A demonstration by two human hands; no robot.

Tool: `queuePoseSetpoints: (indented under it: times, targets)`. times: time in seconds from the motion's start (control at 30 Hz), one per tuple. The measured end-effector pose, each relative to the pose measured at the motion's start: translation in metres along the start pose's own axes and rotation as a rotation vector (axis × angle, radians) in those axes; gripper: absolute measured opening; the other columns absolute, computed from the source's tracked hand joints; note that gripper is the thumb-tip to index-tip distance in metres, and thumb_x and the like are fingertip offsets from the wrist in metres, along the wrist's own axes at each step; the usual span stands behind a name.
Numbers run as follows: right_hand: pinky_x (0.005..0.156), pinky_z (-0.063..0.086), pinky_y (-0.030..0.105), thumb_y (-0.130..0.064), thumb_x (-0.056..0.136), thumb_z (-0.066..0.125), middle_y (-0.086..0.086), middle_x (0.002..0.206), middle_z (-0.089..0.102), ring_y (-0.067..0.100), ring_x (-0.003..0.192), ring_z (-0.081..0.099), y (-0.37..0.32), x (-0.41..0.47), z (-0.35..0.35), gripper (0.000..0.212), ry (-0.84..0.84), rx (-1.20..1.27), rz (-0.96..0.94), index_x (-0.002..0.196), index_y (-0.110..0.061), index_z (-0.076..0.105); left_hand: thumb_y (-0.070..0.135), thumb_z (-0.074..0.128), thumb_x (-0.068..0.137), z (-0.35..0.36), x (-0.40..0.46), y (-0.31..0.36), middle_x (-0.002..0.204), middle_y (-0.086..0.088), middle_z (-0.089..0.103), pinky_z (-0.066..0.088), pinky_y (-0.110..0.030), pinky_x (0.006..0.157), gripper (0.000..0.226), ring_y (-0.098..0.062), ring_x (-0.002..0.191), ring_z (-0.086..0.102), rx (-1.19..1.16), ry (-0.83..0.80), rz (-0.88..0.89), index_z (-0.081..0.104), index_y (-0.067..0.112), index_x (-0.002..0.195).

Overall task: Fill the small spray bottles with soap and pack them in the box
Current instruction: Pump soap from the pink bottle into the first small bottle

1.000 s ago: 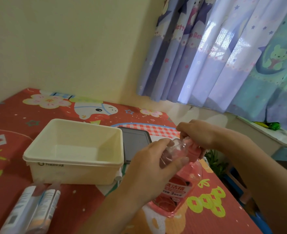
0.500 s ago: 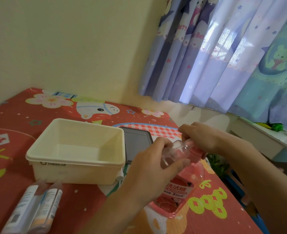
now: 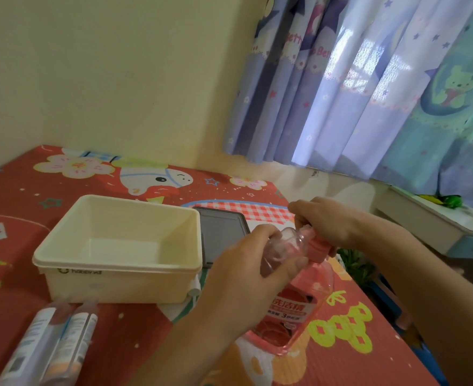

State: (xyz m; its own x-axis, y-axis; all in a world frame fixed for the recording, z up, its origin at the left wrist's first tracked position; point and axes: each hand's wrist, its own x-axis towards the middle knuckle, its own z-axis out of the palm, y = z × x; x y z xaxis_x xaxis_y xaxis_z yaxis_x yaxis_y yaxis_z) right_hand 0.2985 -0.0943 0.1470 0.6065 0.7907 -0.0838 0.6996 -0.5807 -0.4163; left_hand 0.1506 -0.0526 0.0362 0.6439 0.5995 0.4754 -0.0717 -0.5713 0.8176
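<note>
1. Pink see-through plastic soap bottle (image 3: 299, 307) w/ red-and-white label stands on red cartoon-print table cover (image 3: 124, 330), front-centre, just right of the box.
2. Left hand (image 3: 246, 277) wraps a small clear plastic spray bottle (image 3: 282, 246), fingers curled round its body; bottle tilted, its open end pointing right toward the soap bottle's top.
3. Right hand (image 3: 324, 221) grips the pink pump cap (image 3: 318, 246) of the soap bottle, fingers curled down over it, at the small bottle's mouth.
4. Whether small bottle mouth and pump nozzle touch: can't tell, fingers cover the joint.
5. Cream rectangular plastic box (image 3: 118, 282), lid off, sits left of the hands on the table cover; nothing visible inside.
6. Two white-labelled tube-shaped spray bottles (image 3: 51, 346) lie side by side, touching, at front-left, just in front of the box.
7. Dark grey flat tablet-like slab (image 3: 221, 232) lies behind and right of the box, partly hidden by left hand.
8. Bg: pale yellow wall (image 3: 118, 79), purple/teal cartoon curtains (image 3: 369, 93) upper right.
</note>
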Motion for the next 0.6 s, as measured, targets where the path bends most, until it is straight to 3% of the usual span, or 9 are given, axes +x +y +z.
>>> queuePoseSetpoints:
  times: [0.1, 0.17, 0.23, 0.43, 0.6]
  targets:
    - [0.059, 0.057, 0.045, -0.031, 0.104, 0.033, 0.014, 0.078, 0.054, 0.032, 0.066, 0.055, 0.002, 0.001, 0.0, 0.044, -0.023, -0.015, -0.001, 0.067, -0.015, 0.05, 0.073, 0.049, 0.081, 0.001, 0.0, -0.001, 0.093, 0.017, 0.069, 0.05, -0.02, 0.067, 0.05, 0.0, 0.083, 0.065, 0.02, 0.013, 0.013, 0.055, 0.036, 0.113]
    - [0.053, 0.057, 0.038, -0.043, 0.101, 0.036, 0.014, 0.076, 0.056, 0.031, 0.064, 0.056, 0.0, 0.001, -0.005, 0.048, -0.072, 0.016, 0.037, 0.072, -0.01, 0.057, 0.072, 0.051, 0.082, 0.0, -0.001, 0.001, 0.092, 0.016, 0.069, 0.052, -0.023, 0.068, 0.046, -0.001, 0.082, 0.066, -0.002, 0.014, 0.014, 0.055, 0.036, 0.111]
    - [0.056, 0.059, 0.039, -0.048, 0.099, 0.037, 0.013, 0.071, 0.054, 0.03, 0.063, 0.054, -0.001, 0.0, -0.009, 0.052, -0.102, 0.048, 0.058, 0.075, -0.008, 0.059, 0.07, 0.052, 0.084, 0.0, -0.001, 0.003, 0.092, 0.016, 0.069, 0.053, -0.026, 0.067, 0.042, -0.002, 0.08, 0.066, -0.018, 0.016, 0.015, 0.056, 0.037, 0.11]
    - [0.049, 0.049, 0.031, -0.037, 0.098, 0.041, 0.013, 0.06, 0.048, 0.027, 0.052, 0.048, 0.007, 0.005, 0.001, 0.047, 0.02, -0.012, -0.012, 0.062, -0.009, 0.05, 0.067, 0.053, 0.087, 0.002, -0.001, -0.003, 0.097, 0.015, 0.068, 0.054, -0.029, 0.072, 0.043, -0.002, 0.084, 0.065, -0.013, 0.022, 0.019, 0.059, 0.033, 0.113]
    - [0.055, 0.052, 0.034, -0.041, 0.098, 0.039, 0.017, 0.07, 0.055, 0.031, 0.06, 0.054, 0.007, 0.003, 0.0, 0.047, -0.016, 0.022, 0.013, 0.072, -0.006, 0.055, 0.069, 0.051, 0.084, 0.001, 0.0, -0.002, 0.095, 0.016, 0.065, 0.051, -0.027, 0.071, 0.043, -0.005, 0.086, 0.062, 0.007, 0.043, 0.04, 0.061, 0.033, 0.105]
